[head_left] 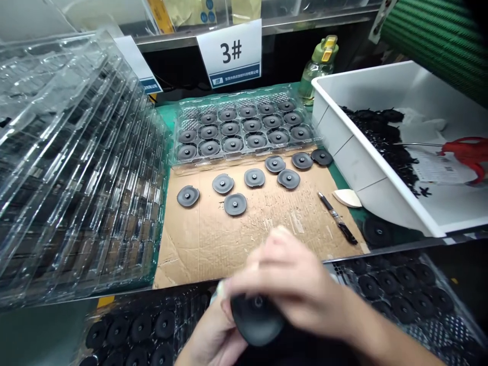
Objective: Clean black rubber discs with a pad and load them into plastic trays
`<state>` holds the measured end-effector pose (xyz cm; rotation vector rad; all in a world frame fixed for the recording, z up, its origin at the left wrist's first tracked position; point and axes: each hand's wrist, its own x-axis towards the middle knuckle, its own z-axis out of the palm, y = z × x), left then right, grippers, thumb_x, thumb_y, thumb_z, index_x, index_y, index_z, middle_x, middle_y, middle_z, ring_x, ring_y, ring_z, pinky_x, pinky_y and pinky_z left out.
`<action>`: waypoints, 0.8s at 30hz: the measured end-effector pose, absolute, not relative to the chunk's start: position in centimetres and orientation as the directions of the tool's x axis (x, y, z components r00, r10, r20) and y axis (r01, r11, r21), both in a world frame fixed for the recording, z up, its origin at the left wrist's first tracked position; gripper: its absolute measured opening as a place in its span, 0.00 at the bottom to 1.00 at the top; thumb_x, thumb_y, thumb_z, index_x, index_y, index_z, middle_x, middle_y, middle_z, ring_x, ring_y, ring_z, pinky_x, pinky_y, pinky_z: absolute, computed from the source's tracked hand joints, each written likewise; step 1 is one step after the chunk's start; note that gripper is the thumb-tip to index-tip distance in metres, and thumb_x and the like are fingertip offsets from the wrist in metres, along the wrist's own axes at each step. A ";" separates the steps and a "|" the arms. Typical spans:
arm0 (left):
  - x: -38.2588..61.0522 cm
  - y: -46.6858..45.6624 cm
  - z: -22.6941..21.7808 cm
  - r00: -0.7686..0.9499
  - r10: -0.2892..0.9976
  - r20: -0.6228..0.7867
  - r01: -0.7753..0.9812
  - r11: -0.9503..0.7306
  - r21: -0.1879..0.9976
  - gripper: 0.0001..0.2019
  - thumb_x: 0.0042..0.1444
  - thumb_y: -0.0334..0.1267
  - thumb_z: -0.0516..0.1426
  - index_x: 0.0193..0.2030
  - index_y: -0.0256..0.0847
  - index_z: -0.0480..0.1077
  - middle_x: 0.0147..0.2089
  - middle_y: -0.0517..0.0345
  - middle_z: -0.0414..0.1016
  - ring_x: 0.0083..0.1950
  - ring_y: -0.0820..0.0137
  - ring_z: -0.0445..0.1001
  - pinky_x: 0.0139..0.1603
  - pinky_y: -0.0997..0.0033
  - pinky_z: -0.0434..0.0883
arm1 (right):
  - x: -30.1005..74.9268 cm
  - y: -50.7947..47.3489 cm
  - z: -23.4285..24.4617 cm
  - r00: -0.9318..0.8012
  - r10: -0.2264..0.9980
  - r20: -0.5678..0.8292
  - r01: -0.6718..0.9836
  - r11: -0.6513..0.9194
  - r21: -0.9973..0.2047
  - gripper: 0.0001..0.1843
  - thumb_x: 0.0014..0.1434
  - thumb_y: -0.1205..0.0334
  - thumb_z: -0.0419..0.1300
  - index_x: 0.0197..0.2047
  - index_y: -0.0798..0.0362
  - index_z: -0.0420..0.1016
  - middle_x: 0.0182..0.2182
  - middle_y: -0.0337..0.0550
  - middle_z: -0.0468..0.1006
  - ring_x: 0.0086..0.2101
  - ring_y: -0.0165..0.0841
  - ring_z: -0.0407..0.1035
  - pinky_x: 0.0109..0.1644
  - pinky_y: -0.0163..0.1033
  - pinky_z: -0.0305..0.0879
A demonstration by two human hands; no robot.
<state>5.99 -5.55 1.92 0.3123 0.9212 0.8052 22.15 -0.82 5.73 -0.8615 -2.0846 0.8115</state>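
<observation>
Near the lower edge, my left hand [217,335] grips a round black plastic disc [259,325] with a small raised hub. My right hand [293,279], smeared by motion, is bent over the top of that disc with its fingers closed; anything between them is hidden. Beyond my hands, several similar discs [235,204] lie loose on a cardboard sheet [198,249]. Behind them, a clear plastic tray [244,155] holds rows of these discs, with a few pockets at the back left unfilled.
Tall stacked clear trays [87,193] stand at left. On the right are a white bin [381,168] with black scraps and red-handled scissors [467,152], a pen [337,218], and a green-capped bottle [318,68]. Trays of discs [404,305] sit below the table edge.
</observation>
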 end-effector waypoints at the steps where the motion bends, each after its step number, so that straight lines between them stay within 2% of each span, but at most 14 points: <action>1: 5.9 -5.3 2.1 0.403 0.701 -0.588 -0.511 0.705 0.491 0.23 0.39 0.50 0.69 0.40 0.38 0.79 0.41 0.52 0.81 0.39 0.58 0.80 0.47 0.59 0.74 | 22.7 -0.3 4.8 -0.432 0.851 0.300 0.365 0.469 -0.804 0.15 0.67 0.63 0.49 0.45 0.48 0.77 0.33 0.38 0.79 0.32 0.30 0.68 0.38 0.38 0.62; 2: 5.7 -5.1 2.3 0.461 0.668 -0.584 -0.542 0.733 0.411 0.24 0.38 0.49 0.69 0.42 0.38 0.78 0.44 0.51 0.81 0.39 0.59 0.80 0.48 0.60 0.74 | 23.3 0.1 3.6 -0.346 0.919 0.188 0.430 0.333 -0.839 0.13 0.65 0.62 0.51 0.45 0.47 0.78 0.35 0.38 0.80 0.33 0.30 0.69 0.37 0.37 0.64; 4: 5.1 -4.8 2.3 0.549 0.620 -0.560 -0.590 0.763 0.265 0.25 0.37 0.46 0.70 0.45 0.41 0.78 0.48 0.52 0.80 0.41 0.60 0.81 0.49 0.64 0.74 | 24.6 0.6 0.7 -0.202 0.979 -0.019 0.529 0.092 -0.844 0.12 0.62 0.61 0.55 0.43 0.47 0.79 0.35 0.39 0.80 0.32 0.32 0.72 0.33 0.35 0.67; 6: 4.5 -4.7 1.9 0.589 0.613 -0.526 -0.619 0.761 0.194 0.24 0.40 0.45 0.69 0.46 0.43 0.77 0.51 0.52 0.79 0.45 0.60 0.80 0.47 0.67 0.75 | 25.3 0.1 -2.5 -0.115 0.989 -0.094 0.584 -0.010 -0.812 0.14 0.61 0.61 0.54 0.45 0.48 0.79 0.36 0.42 0.79 0.32 0.33 0.72 0.32 0.36 0.69; 8: 4.1 -4.8 1.3 0.609 0.632 -0.480 -0.645 0.746 0.166 0.25 0.42 0.46 0.68 0.49 0.43 0.76 0.53 0.51 0.78 0.48 0.59 0.79 0.47 0.69 0.76 | 25.1 -1.3 -5.4 -0.029 0.998 -0.054 0.630 -0.024 -0.777 0.18 0.62 0.61 0.51 0.50 0.51 0.76 0.41 0.49 0.76 0.35 0.36 0.72 0.38 0.42 0.71; 11: 3.9 -4.9 0.4 0.612 0.664 -0.429 -0.674 0.722 0.156 0.27 0.42 0.46 0.67 0.51 0.42 0.75 0.56 0.48 0.76 0.50 0.58 0.78 0.48 0.69 0.75 | 23.9 -3.5 -8.2 0.061 0.998 0.028 0.680 -0.022 -0.733 0.21 0.62 0.60 0.51 0.57 0.50 0.71 0.53 0.56 0.67 0.45 0.42 0.69 0.50 0.53 0.67; 14: 3.8 -4.9 0.1 0.593 0.678 -0.434 -0.691 0.706 0.158 0.27 0.43 0.46 0.67 0.52 0.42 0.74 0.57 0.47 0.75 0.52 0.57 0.77 0.50 0.68 0.75 | 23.2 -3.9 -8.9 0.078 0.995 0.065 0.701 -0.008 -0.713 0.21 0.61 0.59 0.54 0.57 0.51 0.71 0.56 0.58 0.63 0.44 0.43 0.68 0.51 0.57 0.66; 17: 3.7 -4.9 0.1 0.551 0.702 -0.451 -0.722 0.672 0.163 0.24 0.44 0.46 0.66 0.50 0.43 0.75 0.55 0.49 0.77 0.53 0.58 0.76 0.53 0.66 0.73 | 23.7 -2.6 -8.2 0.047 0.995 0.086 0.692 0.029 -0.721 0.19 0.62 0.59 0.52 0.54 0.54 0.74 0.51 0.57 0.68 0.39 0.40 0.71 0.47 0.53 0.70; 21: 3.4 -5.0 0.3 0.482 0.718 -0.502 -0.742 0.640 0.202 0.24 0.44 0.46 0.66 0.50 0.45 0.75 0.55 0.54 0.77 0.56 0.57 0.74 0.58 0.64 0.71 | 23.9 -2.2 -6.4 -0.022 0.996 0.091 0.641 0.083 -0.763 0.17 0.64 0.58 0.51 0.52 0.52 0.74 0.43 0.50 0.75 0.41 0.37 0.73 0.43 0.41 0.72; 24: 3.3 -5.2 0.1 0.425 0.735 -0.529 -0.744 0.616 0.258 0.26 0.42 0.46 0.67 0.51 0.46 0.74 0.55 0.55 0.76 0.56 0.59 0.74 0.57 0.67 0.71 | 23.1 -3.2 -5.8 -0.081 0.994 0.072 0.594 0.106 -0.797 0.15 0.65 0.61 0.52 0.51 0.51 0.74 0.41 0.46 0.79 0.40 0.34 0.74 0.42 0.37 0.72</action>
